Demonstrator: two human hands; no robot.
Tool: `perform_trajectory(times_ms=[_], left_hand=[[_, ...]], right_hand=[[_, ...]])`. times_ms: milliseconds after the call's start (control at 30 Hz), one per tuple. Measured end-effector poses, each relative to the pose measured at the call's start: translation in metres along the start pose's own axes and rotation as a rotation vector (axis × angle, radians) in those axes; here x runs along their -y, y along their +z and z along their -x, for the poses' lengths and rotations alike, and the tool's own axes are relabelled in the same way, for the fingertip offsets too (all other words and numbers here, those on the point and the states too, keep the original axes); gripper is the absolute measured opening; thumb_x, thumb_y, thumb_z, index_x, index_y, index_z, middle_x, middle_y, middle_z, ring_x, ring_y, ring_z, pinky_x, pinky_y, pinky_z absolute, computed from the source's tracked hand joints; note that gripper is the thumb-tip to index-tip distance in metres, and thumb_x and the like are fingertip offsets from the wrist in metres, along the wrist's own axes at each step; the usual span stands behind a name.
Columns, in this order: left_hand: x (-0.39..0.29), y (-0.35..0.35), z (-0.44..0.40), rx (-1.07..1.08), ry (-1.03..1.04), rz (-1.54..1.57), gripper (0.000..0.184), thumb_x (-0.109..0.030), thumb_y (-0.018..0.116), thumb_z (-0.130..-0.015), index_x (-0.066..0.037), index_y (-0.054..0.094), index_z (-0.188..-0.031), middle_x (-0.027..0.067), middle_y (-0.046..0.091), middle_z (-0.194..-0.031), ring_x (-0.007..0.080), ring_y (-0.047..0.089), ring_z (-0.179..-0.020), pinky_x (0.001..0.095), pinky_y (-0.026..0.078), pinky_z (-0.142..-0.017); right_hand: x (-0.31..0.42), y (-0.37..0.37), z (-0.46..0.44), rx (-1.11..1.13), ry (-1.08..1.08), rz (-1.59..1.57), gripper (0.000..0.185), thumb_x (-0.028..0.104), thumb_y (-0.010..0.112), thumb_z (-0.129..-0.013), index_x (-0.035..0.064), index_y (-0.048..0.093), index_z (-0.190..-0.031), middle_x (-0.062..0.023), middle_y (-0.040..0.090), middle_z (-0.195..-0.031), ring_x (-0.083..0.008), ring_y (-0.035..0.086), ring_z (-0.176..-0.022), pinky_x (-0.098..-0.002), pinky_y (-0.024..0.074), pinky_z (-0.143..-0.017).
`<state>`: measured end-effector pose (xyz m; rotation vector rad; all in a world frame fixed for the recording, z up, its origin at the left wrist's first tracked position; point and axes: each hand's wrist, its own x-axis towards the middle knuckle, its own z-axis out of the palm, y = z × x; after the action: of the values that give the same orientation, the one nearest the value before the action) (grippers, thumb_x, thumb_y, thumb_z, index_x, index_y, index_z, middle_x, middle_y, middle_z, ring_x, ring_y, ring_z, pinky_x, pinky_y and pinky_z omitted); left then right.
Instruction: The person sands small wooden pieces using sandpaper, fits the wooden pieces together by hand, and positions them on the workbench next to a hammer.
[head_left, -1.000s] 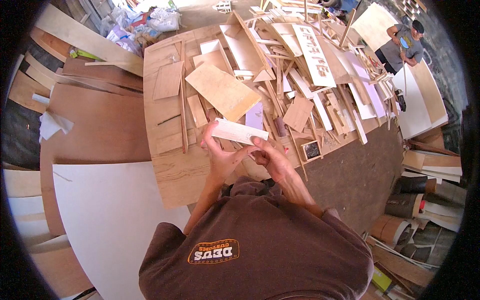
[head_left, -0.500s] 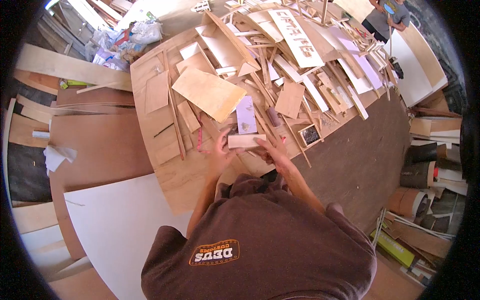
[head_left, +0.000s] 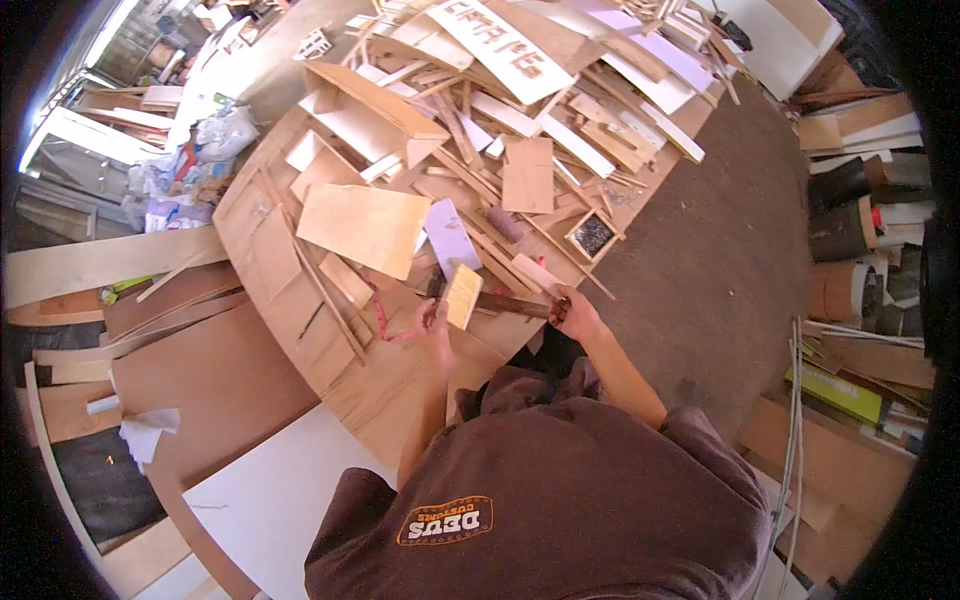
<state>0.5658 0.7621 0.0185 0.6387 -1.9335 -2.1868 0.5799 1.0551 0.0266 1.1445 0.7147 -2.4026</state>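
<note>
My left hand [head_left: 432, 322] is closed around the edge of a small flat wooden block [head_left: 462, 297], tilted up with its yellowish face showing. My right hand [head_left: 575, 314] grips the end of a dark brown handle [head_left: 515, 304], apparently a hammer's. The handle runs leftward behind the block, which hides part of the tool. A dark end shows just above my left fingers. Beyond the hands, a lilac board piece [head_left: 450, 238] and a large plywood offcut [head_left: 363, 229] lie on the worktable [head_left: 330, 375]. Beside my left hand is a pink tape or strip [head_left: 382, 318].
Wood scraps are heaped at the table's far side, with a lettered white board [head_left: 505, 50] on top. A small framed tray of dark bits [head_left: 592, 236] sits near the right edge. A white sheet [head_left: 280, 500] lies at left; more offcuts line the right wall.
Earlier both hands held a pale block between them. Now my left hand alone holds a block, and my right hand has the dark handle. The view has turned.
</note>
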Motion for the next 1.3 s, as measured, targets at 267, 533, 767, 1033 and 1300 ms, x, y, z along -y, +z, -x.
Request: perform_trajectory(times_ms=[267,533,767,1033,1300], left_hand=[[-0.007,0.049,-0.006,-0.123,0.472,-0.462,0.039,-0.009,0.063,-0.090,0.000,0.053,-0.127,0.0168,0.053,-0.132,0.0334,0.049,-0.123,0.0422,0.036,-0.107],[-0.044,0.095,0.064,0.354,-0.105,0.191,0.036,-0.020,0.060,-0.099,-0.001,0.054,-0.129,0.0115,0.055,-0.132,0.0179,0.052,-0.118,0.0330,0.044,-0.099],[0.006,0.093,0.055,0.272,-0.280,0.195,0.032,-0.019,0.062,-0.097,0.000,0.059,-0.123,0.0071,0.067,-0.110,0.0142,0.060,-0.103,0.0299,0.047,-0.092],[-0.006,0.106,0.027,0.237,-0.146,0.044,0.031,-0.021,0.063,-0.096,0.001,0.061,-0.117,0.0045,0.065,-0.105,0.0107,0.059,-0.093,0.0261,0.047,-0.083],[-0.017,0.167,0.014,0.066,-0.245,0.048,0.029,-0.020,0.064,-0.094,-0.002,0.060,-0.115,-0.0010,0.060,-0.090,0.0074,0.055,-0.075,0.0237,0.046,-0.067]], right_hand=[[-0.002,-0.002,0.046,-0.117,-0.128,0.347,0.019,0.023,0.064,-0.091,0.0104,0.060,-0.104,-0.0023,0.066,-0.092,-0.0132,0.060,-0.072,-0.0283,0.0476,-0.061],[-0.001,0.045,0.061,0.185,-0.212,0.945,0.032,0.025,0.065,-0.093,0.0079,0.063,-0.120,0.0000,0.067,-0.098,-0.0073,0.061,-0.074,-0.0216,0.0459,-0.065],[0.036,0.051,0.050,0.235,-0.125,1.074,0.037,0.028,0.067,-0.092,0.0046,0.062,-0.121,-0.0016,0.069,-0.099,-0.0087,0.063,-0.078,-0.0223,0.0472,-0.069],[0.115,-0.025,-0.022,-0.088,-0.569,1.218,0.032,0.022,0.067,-0.089,0.0044,0.065,-0.116,-0.0054,0.069,-0.090,-0.0140,0.062,-0.069,-0.0286,0.0494,-0.062],[0.169,-0.010,-0.050,-0.205,-0.932,1.706,0.029,0.019,0.068,-0.082,0.0093,0.068,-0.108,-0.0167,0.067,-0.094,-0.0327,0.063,-0.092,-0.0444,0.0505,-0.081]])
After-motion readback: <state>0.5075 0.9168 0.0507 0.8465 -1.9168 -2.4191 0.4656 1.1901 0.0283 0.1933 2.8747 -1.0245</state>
